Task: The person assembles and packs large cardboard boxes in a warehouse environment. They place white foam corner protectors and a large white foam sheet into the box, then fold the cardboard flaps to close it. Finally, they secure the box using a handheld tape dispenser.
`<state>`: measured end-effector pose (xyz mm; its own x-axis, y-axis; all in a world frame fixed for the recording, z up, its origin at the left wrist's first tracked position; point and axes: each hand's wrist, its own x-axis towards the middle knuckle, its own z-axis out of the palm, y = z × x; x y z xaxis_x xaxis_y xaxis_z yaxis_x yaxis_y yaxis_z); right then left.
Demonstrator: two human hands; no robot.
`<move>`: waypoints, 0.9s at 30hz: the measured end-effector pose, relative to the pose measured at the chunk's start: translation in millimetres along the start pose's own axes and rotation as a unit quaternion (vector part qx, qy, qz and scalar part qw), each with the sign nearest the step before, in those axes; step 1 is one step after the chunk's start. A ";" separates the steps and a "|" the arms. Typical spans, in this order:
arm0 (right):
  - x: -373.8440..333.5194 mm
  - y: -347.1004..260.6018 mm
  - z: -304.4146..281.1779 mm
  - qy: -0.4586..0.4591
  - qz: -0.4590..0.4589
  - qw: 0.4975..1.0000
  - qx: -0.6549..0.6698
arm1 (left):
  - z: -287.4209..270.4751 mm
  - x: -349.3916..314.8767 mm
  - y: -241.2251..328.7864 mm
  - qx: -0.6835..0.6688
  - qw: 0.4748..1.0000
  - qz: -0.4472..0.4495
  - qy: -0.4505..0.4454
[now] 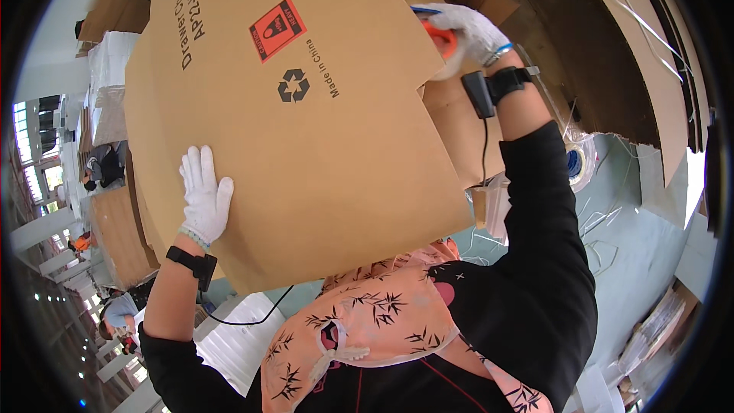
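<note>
A large brown cardboard box (306, 160) with dark printing and a red warning label fills the middle of the view. My left hand (204, 193), in a white knit glove, lies flat on its near left part with the fingers stretched out. At the box's right edge, my gloved right hand (478, 34) is closed around what looks like a tape dispenser (440, 40), orange-red with a pale roll below and a blue strip on top. The glove covers part of it. Beneath that hand, the box's side (466, 130) shows past a notched flap edge.
Large cardboard sheets (612, 53) stand at the right. A tape roll (575, 162) and scattered white straps (604, 218) lie on the green floor. White foam sheets (237, 340) are at the lower left. Another person (118, 313) is at the far left, beyond a cardboard stack (118, 237).
</note>
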<state>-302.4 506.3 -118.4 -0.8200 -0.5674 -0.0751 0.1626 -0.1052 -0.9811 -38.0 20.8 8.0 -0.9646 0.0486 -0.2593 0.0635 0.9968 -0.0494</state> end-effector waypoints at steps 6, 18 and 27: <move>-142.9 -15.8 39.3 0.023 0.085 0.991 0.102 | 5.8 -4.3 -1.7 -0.011 1.000 -0.004 0.008; -136.8 108.6 295.6 0.288 0.054 0.949 0.118 | 0.2 6.9 -14.7 0.055 0.984 0.168 0.012; -122.4 146.2 339.2 0.382 0.007 0.904 0.193 | 2.5 13.0 6.3 0.073 0.984 0.162 0.027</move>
<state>7.9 283.3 -192.1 -0.9316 0.1430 -0.3342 0.2353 -0.4636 -0.8543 -49.5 27.6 1.9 -0.8999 0.3690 -0.2326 0.4015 0.9091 -0.1109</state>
